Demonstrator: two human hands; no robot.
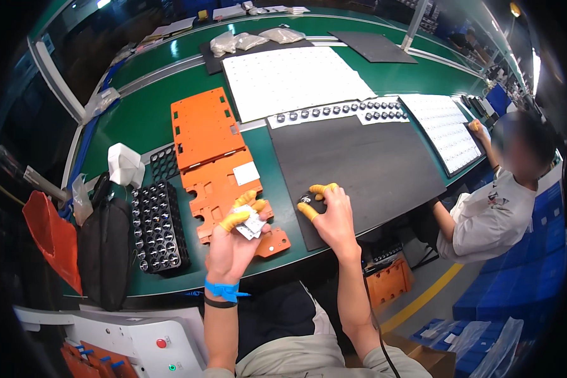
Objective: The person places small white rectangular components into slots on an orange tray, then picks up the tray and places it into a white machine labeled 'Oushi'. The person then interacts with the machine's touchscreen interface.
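My left hand, in yellow finger cots, is closed on several small white plates held above the near end of the orange fixture. At the left edge of the black mat, my right hand pinches a small black round part with a silvery top. Its thumb and fingertips, also in yellow cots, hide part of that piece. Another small white plate lies on the orange fixture. Similar black round parts stand in a row along the mat's far edge.
A black tray of round parts stands left of the fixture. Beyond the mat lies a large white sheet. A co-worker sits at the right by a white grid sheet. A red button is at lower left.
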